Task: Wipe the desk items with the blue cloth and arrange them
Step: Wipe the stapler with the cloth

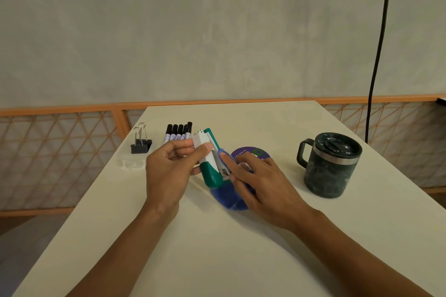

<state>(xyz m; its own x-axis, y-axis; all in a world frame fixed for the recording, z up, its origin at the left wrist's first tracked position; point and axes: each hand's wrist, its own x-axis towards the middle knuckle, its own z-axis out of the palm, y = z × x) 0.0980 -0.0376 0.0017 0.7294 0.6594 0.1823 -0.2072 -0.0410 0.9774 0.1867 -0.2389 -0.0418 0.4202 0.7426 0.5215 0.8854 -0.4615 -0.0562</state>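
My left hand (pixel 169 171) grips a green and white stapler (pixel 209 164), tilted above the white desk (pixel 217 248). My right hand (pixel 260 185) holds the blue cloth (pixel 231 198) and presses a fold of it with the forefinger against the stapler's right side. Most of the cloth hangs under my palm. Several black-capped markers (pixel 178 133) lie in a row behind the stapler. Two black binder clips (pixel 140 143) stand to their left, near the desk's left edge.
A dark lidded mug (pixel 330 166) stands at the right. A round purple coaster (pixel 251 153) lies behind my right hand. A small clear plastic tray (pixel 131 164) sits by the left edge under the clips. A black cable (pixel 376 55) hangs at the back right.
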